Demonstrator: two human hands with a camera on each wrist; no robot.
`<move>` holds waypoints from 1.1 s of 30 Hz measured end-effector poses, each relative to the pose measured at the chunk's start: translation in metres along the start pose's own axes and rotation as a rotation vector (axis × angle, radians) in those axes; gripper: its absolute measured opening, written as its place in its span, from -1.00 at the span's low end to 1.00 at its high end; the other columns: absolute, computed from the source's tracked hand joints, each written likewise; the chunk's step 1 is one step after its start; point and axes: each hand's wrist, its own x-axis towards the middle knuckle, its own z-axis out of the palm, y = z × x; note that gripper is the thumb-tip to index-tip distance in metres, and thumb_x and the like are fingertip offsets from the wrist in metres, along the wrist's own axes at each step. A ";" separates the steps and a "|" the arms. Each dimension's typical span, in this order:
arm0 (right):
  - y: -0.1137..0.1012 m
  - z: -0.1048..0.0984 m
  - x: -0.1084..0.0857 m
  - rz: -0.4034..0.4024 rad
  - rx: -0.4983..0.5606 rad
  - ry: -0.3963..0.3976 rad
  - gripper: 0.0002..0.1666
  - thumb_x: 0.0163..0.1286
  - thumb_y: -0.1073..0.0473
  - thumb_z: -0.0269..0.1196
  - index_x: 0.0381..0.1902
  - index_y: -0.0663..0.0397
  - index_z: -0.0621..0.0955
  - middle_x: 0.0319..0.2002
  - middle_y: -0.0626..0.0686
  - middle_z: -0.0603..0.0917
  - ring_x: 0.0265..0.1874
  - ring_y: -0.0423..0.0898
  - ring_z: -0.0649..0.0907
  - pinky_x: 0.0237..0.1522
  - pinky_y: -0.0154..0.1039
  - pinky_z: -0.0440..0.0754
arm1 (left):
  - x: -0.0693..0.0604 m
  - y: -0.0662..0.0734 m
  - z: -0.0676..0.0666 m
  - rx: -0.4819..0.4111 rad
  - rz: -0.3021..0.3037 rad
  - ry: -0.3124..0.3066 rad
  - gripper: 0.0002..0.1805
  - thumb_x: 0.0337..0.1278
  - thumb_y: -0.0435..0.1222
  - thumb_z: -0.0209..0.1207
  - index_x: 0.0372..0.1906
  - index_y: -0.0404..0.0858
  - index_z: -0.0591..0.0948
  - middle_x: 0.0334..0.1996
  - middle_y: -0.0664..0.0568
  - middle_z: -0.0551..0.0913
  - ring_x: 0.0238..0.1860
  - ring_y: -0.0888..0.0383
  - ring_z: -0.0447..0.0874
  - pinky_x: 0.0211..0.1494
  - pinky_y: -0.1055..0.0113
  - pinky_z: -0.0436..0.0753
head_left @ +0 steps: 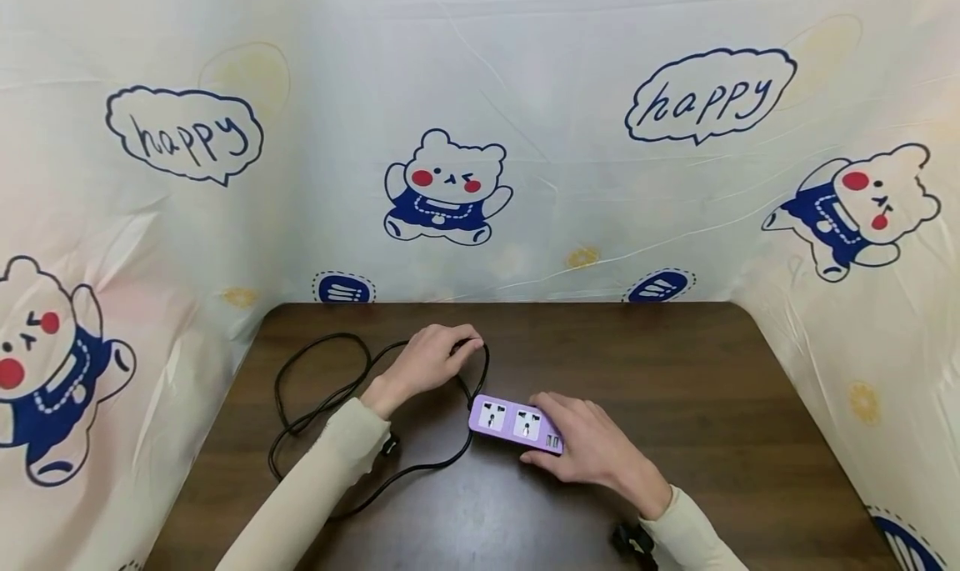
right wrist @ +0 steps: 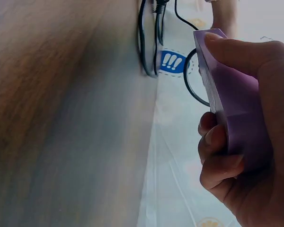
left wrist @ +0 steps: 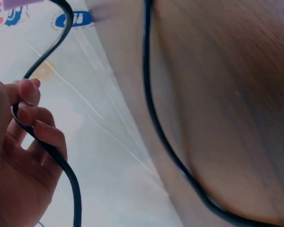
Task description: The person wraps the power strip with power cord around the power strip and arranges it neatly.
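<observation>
My right hand [head_left: 596, 446] grips the right end of a purple power strip [head_left: 504, 439], thumb on one long side and fingers on the other. White socket faces and two USB ports show on its upper side. In the right wrist view, the power strip [right wrist: 241, 111] lies between thumb and curled fingers. Up and to the left of it, my left hand [head_left: 425, 361] pinches the strip's black cable [head_left: 431, 467]. The left wrist view shows the cable [left wrist: 154, 113] running between the thumb and bent fingers of the left hand [left wrist: 19, 175].
Loose loops of the cable spread over the left part of the dark wooden table [head_left: 675, 371]. A pale printed curtain [head_left: 562, 187] with cartoon bears hangs behind the table and along both sides. Small dark devices sit at both wrists.
</observation>
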 end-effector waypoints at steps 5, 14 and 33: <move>-0.003 -0.002 0.003 -0.046 -0.004 0.018 -0.29 0.13 -0.23 0.62 0.11 -0.09 0.60 -0.24 -0.28 0.64 -0.45 -0.41 0.52 -0.45 -0.46 0.45 | -0.003 0.014 -0.004 0.015 -0.010 -0.004 -0.75 0.64 -0.05 0.14 0.03 -0.05 0.75 -0.56 0.23 0.48 -0.53 0.29 0.40 -0.38 0.34 0.45; -0.007 -0.003 0.009 -0.083 0.021 0.038 -0.35 0.16 -0.18 0.61 0.09 -0.04 0.63 -0.22 -0.22 0.67 -0.44 -0.40 0.53 -0.44 -0.48 0.47 | -0.008 0.038 -0.010 0.052 0.115 0.027 -0.83 0.64 -0.11 0.15 -0.09 -0.03 0.71 -0.36 0.27 0.69 -0.45 0.30 0.49 -0.32 0.35 0.54; -0.004 0.002 0.016 0.004 0.075 0.151 -0.33 0.15 -0.14 0.62 0.10 0.05 0.66 -0.15 -0.11 0.76 -0.39 -0.33 0.62 -0.36 -0.39 0.60 | -0.029 0.075 -0.015 0.164 0.264 0.142 -0.82 0.64 -0.08 0.12 -0.18 0.01 0.63 -0.45 0.32 0.55 -0.52 0.40 0.39 -0.49 0.50 0.37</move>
